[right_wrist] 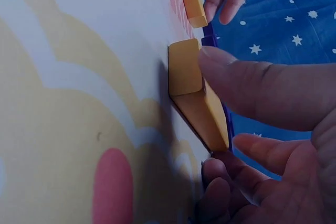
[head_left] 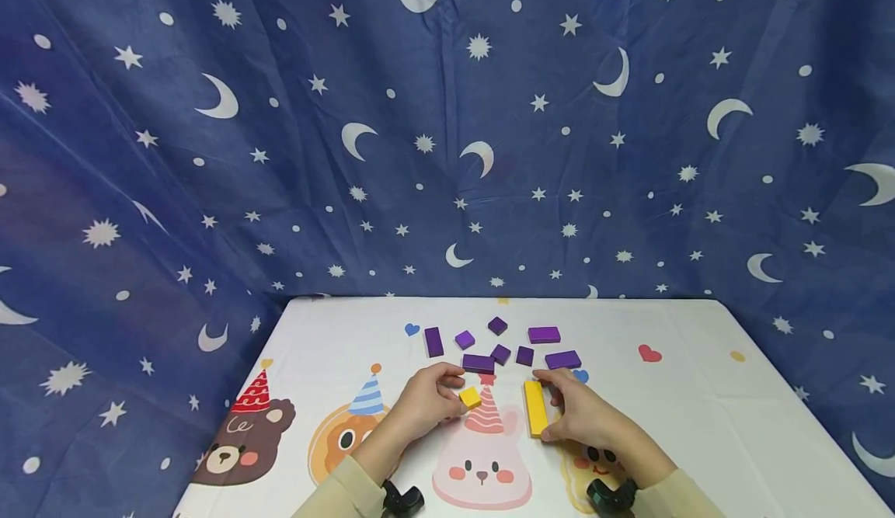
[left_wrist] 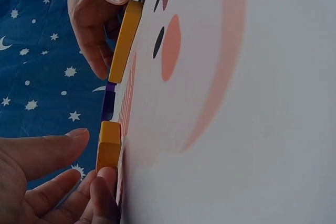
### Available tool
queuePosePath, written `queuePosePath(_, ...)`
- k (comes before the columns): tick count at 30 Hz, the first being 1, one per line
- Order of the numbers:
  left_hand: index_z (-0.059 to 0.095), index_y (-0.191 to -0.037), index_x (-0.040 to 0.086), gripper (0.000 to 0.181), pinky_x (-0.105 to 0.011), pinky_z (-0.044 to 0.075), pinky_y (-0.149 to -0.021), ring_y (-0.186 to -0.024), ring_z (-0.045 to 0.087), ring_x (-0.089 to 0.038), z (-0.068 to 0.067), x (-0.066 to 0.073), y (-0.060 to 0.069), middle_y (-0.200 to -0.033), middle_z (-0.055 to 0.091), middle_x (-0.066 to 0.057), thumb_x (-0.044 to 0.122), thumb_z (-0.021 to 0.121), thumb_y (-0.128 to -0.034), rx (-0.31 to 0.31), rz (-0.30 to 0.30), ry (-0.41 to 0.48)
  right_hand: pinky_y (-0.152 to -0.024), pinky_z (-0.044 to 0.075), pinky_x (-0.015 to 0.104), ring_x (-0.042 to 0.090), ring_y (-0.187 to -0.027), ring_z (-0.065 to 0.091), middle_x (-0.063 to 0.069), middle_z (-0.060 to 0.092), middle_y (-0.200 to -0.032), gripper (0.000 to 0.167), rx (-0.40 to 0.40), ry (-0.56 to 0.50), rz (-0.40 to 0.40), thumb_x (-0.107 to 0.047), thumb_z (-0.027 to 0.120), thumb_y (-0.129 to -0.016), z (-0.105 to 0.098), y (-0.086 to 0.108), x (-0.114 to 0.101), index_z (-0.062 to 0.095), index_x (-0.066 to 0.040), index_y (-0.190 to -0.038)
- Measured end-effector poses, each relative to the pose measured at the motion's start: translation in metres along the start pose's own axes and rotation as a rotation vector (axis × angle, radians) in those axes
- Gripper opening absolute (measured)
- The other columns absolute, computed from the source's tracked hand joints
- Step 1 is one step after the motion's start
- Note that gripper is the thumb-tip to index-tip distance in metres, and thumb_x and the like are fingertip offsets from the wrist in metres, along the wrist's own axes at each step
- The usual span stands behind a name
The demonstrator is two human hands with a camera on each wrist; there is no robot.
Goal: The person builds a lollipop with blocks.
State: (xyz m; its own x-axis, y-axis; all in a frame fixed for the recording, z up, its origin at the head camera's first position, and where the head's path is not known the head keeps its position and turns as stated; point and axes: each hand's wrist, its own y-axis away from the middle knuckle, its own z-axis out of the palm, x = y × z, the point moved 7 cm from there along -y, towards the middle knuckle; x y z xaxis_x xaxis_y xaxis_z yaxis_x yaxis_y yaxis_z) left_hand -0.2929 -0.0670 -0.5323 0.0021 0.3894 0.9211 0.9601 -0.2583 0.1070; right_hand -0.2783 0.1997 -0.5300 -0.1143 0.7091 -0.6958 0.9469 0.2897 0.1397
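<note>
A small yellow block lies on the white table beside the fingertips of my left hand. In the left wrist view a finger of my left hand touches that small block, while the thumb stands apart from it. To the right, my right hand holds the long yellow block, thumb at its near end and fingers around its far end. The right wrist view shows my right thumb against this long block, with my other fingers at the far end.
Several purple blocks lie beyond my hands, among them a rectangular one near the small yellow block, one at the left and one at the right. The printed tablecloth ends at a blue curtain.
</note>
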Motion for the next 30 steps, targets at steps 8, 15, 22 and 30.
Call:
queuePosePath(8,0.069,-0.133,0.005,0.056,-0.026,0.06,-0.066,-0.087,0.066,-0.016,0.0006,-0.0018,0.0003,-0.122,0.074,-0.011,0.0,0.086,-0.0805,0.003,0.003,-0.003,-0.091,0.055,0.031,0.018,-0.106,0.053,0.005,0.055,-0.131,0.102,0.001,0.02,0.012,-0.015,0.105,-0.063,0.002,-0.001,-0.0023,0.055,-0.012,-0.152)
queuePosePath(15,0.069,-0.133,0.005,0.055,-0.024,0.061,-0.07,-0.089,0.066,-0.015,0.0001,-0.0059,-0.0002,-0.121,0.074,-0.01,0.001,0.087,-0.0806,0.004,-0.004,0.012,-0.113,0.052,0.056,0.025,-0.121,0.058,0.01,0.053,-0.145,0.104,-0.002,0.072,0.014,-0.014,0.105,-0.063,0.0064,0.0009,-0.0039,0.053,-0.014,-0.154)
queuePosePath(22,0.07,-0.131,0.005,0.054,-0.024,0.061,-0.072,-0.089,0.065,-0.015,-0.0003,-0.0077,-0.0006,-0.117,0.074,-0.008,0.001,0.088,-0.0804,0.0,-0.016,0.033,-0.116,0.05,0.057,0.027,-0.128,0.059,0.01,0.052,-0.149,0.101,0.018,0.099,0.019,-0.013,0.104,-0.064,0.0081,0.0006,-0.0045,0.055,-0.015,-0.152)
queuePosePath(30,0.072,-0.124,0.007,0.049,-0.022,0.055,-0.07,-0.087,0.064,-0.015,0.0029,-0.0056,-0.0016,-0.112,0.074,-0.005,0.004,0.091,-0.078,0.015,0.009,-0.047,-0.11,0.056,0.049,0.019,-0.113,0.059,0.006,0.055,-0.138,0.097,0.028,0.086,0.036,-0.015,0.105,-0.063,0.0081,0.002,-0.003,0.058,-0.015,-0.148)
